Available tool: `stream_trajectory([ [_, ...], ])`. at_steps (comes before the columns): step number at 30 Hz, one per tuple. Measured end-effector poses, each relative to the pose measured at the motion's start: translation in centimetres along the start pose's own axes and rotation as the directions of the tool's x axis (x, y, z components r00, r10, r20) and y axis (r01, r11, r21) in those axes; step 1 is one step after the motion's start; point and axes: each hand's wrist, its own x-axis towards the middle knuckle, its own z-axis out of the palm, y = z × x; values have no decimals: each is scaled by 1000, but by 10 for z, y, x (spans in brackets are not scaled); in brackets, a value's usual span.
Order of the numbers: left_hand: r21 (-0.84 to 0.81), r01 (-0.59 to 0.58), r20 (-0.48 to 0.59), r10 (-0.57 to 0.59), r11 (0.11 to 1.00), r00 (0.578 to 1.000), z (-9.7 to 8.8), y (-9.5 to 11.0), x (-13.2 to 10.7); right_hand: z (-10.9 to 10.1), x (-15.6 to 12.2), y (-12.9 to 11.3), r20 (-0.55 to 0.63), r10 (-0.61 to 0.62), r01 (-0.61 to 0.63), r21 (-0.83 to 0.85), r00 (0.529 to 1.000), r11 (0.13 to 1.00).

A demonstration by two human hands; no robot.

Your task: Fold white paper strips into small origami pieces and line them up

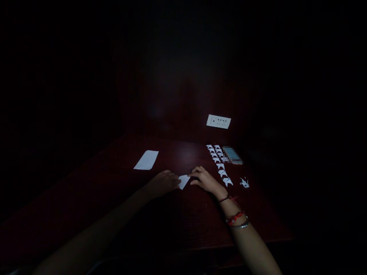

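Note:
A small white piece of paper (184,182), angular in outline, lies on the dark red table between my two hands. My left hand (164,184) is closed at its left edge, with the thumb over the paper. At the upper right corner, the fingertips of my right hand (205,181) touch the paper; the thumb is spread apart below, off the sheet. Right of my right hand, small folded white paper pieces (220,166) with notched ends run in two rows away from me. A stack of white paper sheets (146,159) lies beyond my left hand.
A phone-like device (233,155), its screen blurred out, lies right of the rows. Nearer is a little heap of white paper scraps (244,182). A white wall socket (218,121) sits behind the table (183,221). Darkness hides the surroundings.

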Motion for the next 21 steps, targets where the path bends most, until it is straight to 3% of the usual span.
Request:
stream_trajectory([
  [6, 188, -97, 30, 93, 977, 995, 6, 0, 6, 3, 2, 7, 22, -8, 6, 72, 1000, 997],
  [12, 243, -219, 116, 196, 945, 974, 2, 5, 24, 8, 4, 11, -27, 33, -30, 98, 999, 995],
  [17, 236, -136, 73, 122, 962, 990, 6, 5, 25, 10, 6, 12, -52, 44, -41, 72, 998, 997],
  [21, 90, 43, 23, -46, 995, 999, 3, 0, 20, 9, 8, 7, -120, 40, -24, 132, 992, 991],
])
